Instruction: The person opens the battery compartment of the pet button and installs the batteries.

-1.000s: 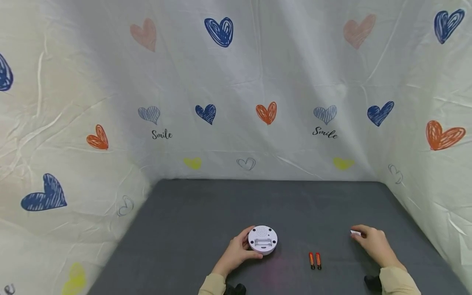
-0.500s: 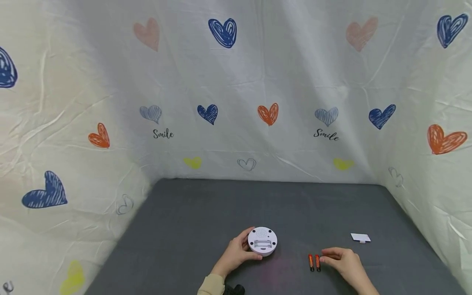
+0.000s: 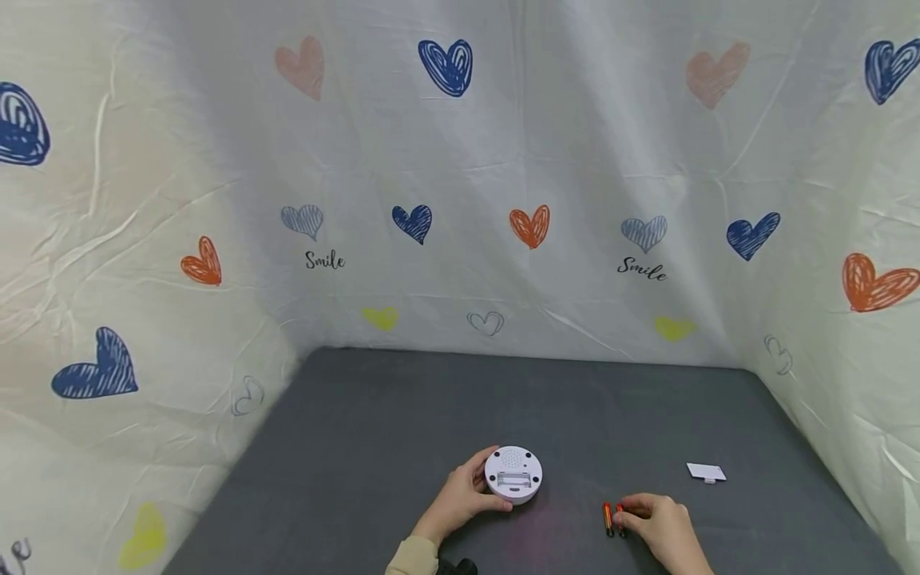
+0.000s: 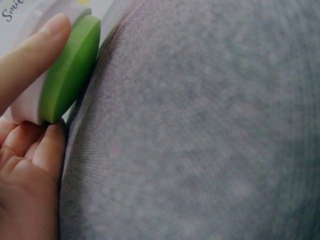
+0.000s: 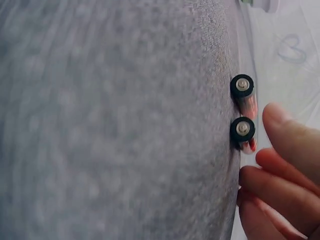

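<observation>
My left hand (image 3: 461,497) holds a round white device (image 3: 513,474) by its rim, thumb at the near side. The device's underside faces up, showing a bare battery slot, small dark feet and a speaker-like grille. In the left wrist view its lower part is green (image 4: 72,67). To the right, two red-and-black batteries (image 3: 608,519) lie side by side on the cloth. My right hand (image 3: 663,527) is at the right-hand battery (image 5: 243,129), which its fingertips partly hide in the head view. The right wrist view shows thumb and fingers apart around it, not closed on it.
A white battery cover (image 3: 707,472) with a small tab lies on the dark grey table cloth (image 3: 446,399), behind and right of my right hand. A white curtain (image 3: 575,144) printed with hearts encloses the back and sides.
My right hand has put the white cover down on the cloth, moved left and come to the right-hand battery. The left hand still holds the device in about the same place.
</observation>
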Motion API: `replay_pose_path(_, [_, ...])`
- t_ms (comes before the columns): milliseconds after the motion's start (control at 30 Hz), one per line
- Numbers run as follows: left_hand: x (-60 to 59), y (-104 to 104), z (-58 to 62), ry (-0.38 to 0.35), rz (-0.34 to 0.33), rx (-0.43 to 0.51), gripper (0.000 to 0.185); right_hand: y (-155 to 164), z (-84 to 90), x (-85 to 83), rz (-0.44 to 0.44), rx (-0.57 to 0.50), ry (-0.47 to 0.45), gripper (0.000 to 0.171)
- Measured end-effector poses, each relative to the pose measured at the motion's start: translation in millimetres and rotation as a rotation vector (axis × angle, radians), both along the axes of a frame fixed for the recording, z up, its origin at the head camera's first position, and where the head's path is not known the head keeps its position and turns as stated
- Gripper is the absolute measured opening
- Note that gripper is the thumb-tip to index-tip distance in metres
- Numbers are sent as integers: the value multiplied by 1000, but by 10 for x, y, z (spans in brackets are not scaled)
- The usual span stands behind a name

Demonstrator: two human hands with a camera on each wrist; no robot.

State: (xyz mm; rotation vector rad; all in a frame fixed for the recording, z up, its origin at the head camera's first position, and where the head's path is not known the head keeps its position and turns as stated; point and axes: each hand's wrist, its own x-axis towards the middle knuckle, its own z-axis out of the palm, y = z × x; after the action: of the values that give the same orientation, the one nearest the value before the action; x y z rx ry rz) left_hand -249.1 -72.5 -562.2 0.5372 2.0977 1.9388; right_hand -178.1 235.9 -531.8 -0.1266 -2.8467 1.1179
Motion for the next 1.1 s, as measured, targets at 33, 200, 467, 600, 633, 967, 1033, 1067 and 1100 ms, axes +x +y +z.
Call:
replay_pose_path(33, [2, -1, 2, 3, -1, 1, 89, -6, 0, -4, -2, 9, -2, 21])
replay_pose_path(200, [18, -7, -2, 26, -12, 9, 89, -39, 22, -18, 3, 74, -8, 20])
replay_pose_path(467, [20, -1, 6, 19, 3, -9, 89, -90, 56, -3, 15, 162, -7, 16])
replay_pose_path(600, [26, -6, 14, 11, 12, -19, 89, -120, 40, 2, 24, 209, 20, 20])
replay_pose_path(633, [27, -3, 15, 8, 13, -21, 89, -121, 32, 2, 24, 215, 23, 22])
replay_pose_path(967, [19, -12, 19, 8, 11, -28, 89, -112, 59, -19, -4, 179, 54, 16])
replay_pose_path(1033, [23, -11, 17, 2, 14, -33, 89, -102, 76, -34, -5, 147, 40, 14])
replay_pose_path(1067, [25, -9, 17, 2, 15, -32, 89, -96, 88, -42, -9, 131, 34, 13])
replay_pose_path(1100, [27, -7, 15, 6, 12, -29, 89, -92, 102, -53, -8, 117, 26, 12])
